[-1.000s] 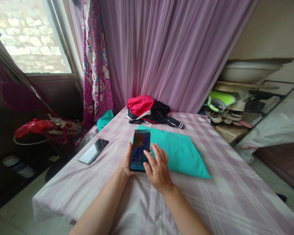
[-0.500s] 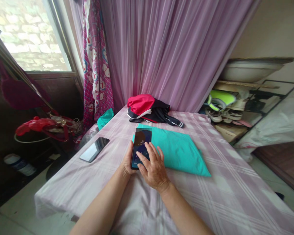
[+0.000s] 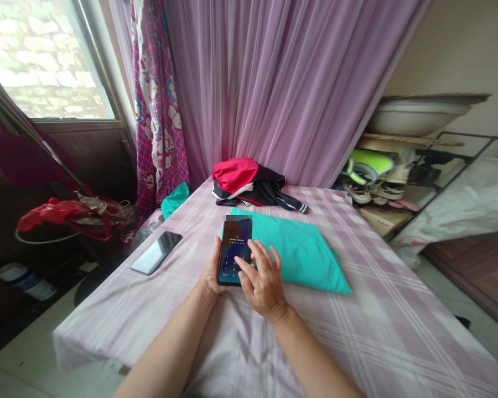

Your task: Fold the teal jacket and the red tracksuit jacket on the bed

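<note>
My left hand is wrapped round the left edge of a dark smartphone and holds it upright over the bed, its lit screen showing a keypad. My right hand hovers over the lower screen with fingers spread, the index fingertip touching the glass. Just behind and to the right of the phone a folded teal cloth lies flat on the pink checked bedsheet. A second phone rests face up, screen dark, near the bed's left edge.
A heap of red, black and white clothes sits at the head of the bed against a mauve curtain. A metal rack with shoes stands to the right. A red bag and window are left.
My right hand slid left across the phone's screen, so its index finger now touches lower left on the keypad. The view drifted slightly; the left hand kept its hold.
</note>
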{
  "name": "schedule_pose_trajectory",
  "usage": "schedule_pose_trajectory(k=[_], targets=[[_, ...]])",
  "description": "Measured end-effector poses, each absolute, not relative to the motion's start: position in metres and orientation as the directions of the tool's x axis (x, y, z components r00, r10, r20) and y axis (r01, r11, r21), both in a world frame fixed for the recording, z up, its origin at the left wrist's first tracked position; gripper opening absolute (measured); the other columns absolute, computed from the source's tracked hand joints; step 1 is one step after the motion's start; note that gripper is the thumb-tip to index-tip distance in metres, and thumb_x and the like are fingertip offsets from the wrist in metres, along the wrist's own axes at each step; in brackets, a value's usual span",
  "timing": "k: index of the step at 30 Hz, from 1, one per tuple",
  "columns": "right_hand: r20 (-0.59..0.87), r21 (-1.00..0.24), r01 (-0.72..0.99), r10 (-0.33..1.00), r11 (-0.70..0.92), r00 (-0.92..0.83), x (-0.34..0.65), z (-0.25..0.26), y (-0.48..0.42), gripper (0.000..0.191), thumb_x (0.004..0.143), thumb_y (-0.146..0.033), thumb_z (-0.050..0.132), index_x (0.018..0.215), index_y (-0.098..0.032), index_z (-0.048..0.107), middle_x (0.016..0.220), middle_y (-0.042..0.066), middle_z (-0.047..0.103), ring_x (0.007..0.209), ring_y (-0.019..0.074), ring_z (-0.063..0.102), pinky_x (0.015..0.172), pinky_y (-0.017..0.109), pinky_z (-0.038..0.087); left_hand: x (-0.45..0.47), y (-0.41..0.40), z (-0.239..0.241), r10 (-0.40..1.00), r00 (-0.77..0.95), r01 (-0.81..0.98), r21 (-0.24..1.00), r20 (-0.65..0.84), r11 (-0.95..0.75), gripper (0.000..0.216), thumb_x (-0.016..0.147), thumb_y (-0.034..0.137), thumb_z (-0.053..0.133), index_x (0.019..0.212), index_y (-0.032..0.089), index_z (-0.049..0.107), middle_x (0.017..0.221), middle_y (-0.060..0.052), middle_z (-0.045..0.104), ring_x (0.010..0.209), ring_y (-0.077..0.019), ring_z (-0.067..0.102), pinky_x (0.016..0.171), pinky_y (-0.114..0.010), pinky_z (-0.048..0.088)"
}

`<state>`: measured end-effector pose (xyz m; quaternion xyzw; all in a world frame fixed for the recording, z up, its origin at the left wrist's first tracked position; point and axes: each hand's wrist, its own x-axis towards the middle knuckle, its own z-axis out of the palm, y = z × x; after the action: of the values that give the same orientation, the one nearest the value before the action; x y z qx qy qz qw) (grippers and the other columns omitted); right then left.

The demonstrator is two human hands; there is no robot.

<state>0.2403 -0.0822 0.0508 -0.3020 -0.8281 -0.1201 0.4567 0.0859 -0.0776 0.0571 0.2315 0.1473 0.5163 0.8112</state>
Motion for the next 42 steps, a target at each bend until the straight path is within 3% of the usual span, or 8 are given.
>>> schedule_pose_trajectory(k=[7, 14, 19, 25, 31, 34, 37, 42], targets=[[0.850, -0.081, 0.604, 0.372, 0.793, -0.374, 0.247, 0.053, -0.080, 0.030, 0.098, -0.025, 0.047, 0.121, -0.023, 0.066, 0.148, 0.016, 0.049, 0.141, 0.0289, 0.041, 0.115, 0.056, 0.029, 0.083, -0.076, 0.057, 0.895, 0.446, -0.770, 0.499, -0.025, 0.398, 0.088, 0.095, 0.074, 0.013, 0.134, 0.011, 0.058, 0.109, -0.014, 0.075, 0.101, -0.0291, 0.072, 0.090, -0.042, 0.054], [0.848, -0.086, 0.615, 0.382, 0.784, -0.368, 0.250, 0.050, -0.077, 0.028, 0.097, -0.024, 0.048, 0.116, -0.024, 0.068, 0.147, 0.014, 0.052, 0.140, 0.0284, 0.044, 0.115, 0.055, 0.029, 0.079, -0.070, 0.046, 0.871, 0.489, -0.801, 0.421, 0.053, 0.425, 0.083, 0.091, 0.075, 0.036, 0.141, 0.011, 0.052, 0.121, -0.018, 0.070, 0.106, -0.0313, 0.070, 0.091, -0.043, 0.054], [0.849, -0.089, 0.611, 0.380, 0.787, -0.366, 0.250, 0.051, -0.078, 0.028, 0.096, -0.023, 0.049, 0.116, -0.023, 0.069, 0.145, 0.014, 0.054, 0.139, 0.0285, 0.045, 0.116, 0.054, 0.029, 0.078, -0.069, 0.044, 0.863, 0.504, -0.793, 0.409, 0.028, 0.450, 0.084, 0.087, 0.075, 0.046, 0.142, 0.011, 0.051, 0.121, -0.020, 0.070, 0.105, -0.0313, 0.070, 0.093, -0.045, 0.054], [0.869, -0.125, 0.613, 0.385, 0.780, -0.312, 0.254, 0.048, -0.073, 0.031, 0.097, -0.020, 0.047, 0.120, -0.024, 0.068, 0.147, 0.012, 0.052, 0.139, 0.0282, 0.046, 0.115, 0.054, 0.031, 0.077, -0.068, 0.043, 0.888, 0.460, -0.806, 0.427, 0.014, 0.411, 0.080, 0.091, 0.074, 0.039, 0.137, 0.011, 0.057, 0.119, -0.017, 0.071, 0.107, -0.0314, 0.070, 0.095, -0.044, 0.053], [0.878, -0.226, 0.603, 0.427, 0.765, -0.214, 0.260, 0.040, -0.065, 0.034, 0.098, -0.019, 0.045, 0.122, -0.025, 0.067, 0.148, 0.010, 0.051, 0.138, 0.0276, 0.047, 0.113, 0.052, 0.036, 0.078, -0.069, 0.044, 0.880, 0.467, -0.818, 0.419, 0.085, 0.394, 0.084, 0.090, 0.073, 0.041, 0.142, 0.008, 0.051, 0.121, -0.022, 0.070, 0.107, -0.0340, 0.069, 0.094, -0.049, 0.053], [0.877, -0.267, 0.597, 0.448, 0.756, -0.175, 0.262, 0.038, -0.061, 0.035, 0.098, -0.019, 0.044, 0.123, -0.025, 0.067, 0.148, 0.010, 0.051, 0.136, 0.0272, 0.048, 0.111, 0.051, 0.039, 0.079, -0.070, 0.045, 0.892, 0.444, -0.833, 0.409, 0.088, 0.374, 0.083, 0.092, 0.072, 0.038, 0.140, 0.006, 0.052, 0.121, -0.022, 0.070, 0.106, -0.0315, 0.070, 0.092, -0.045, 0.054], [0.882, -0.271, 0.591, 0.442, 0.760, -0.164, 0.263, 0.038, -0.060, 0.035, 0.099, -0.019, 0.044, 0.124, -0.025, 0.067, 0.147, 0.010, 0.051, 0.136, 0.0274, 0.048, 0.111, 0.051, 0.039, 0.079, -0.071, 0.046, 0.898, 0.432, -0.837, 0.409, 0.083, 0.365, 0.082, 0.093, 0.072, 0.034, 0.137, 0.005, 0.054, 0.120, -0.022, 0.070, 0.103, -0.0292, 0.071, 0.090, -0.041, 0.055], [0.884, -0.249, 0.599, 0.431, 0.761, -0.181, 0.260, 0.041, -0.064, 0.033, 0.100, -0.019, 0.043, 0.123, -0.023, 0.066, 0.147, 0.012, 0.051, 0.137, 0.0278, 0.047, 0.112, 0.052, 0.037, 0.080, -0.073, 0.049, 0.889, 0.453, -0.820, 0.421, 0.064, 0.387, 0.083, 0.093, 0.072, 0.036, 0.139, 0.006, 0.052, 0.120, -0.022, 0.070, 0.105, -0.0316, 0.070, 0.093, -0.046, 0.053]])
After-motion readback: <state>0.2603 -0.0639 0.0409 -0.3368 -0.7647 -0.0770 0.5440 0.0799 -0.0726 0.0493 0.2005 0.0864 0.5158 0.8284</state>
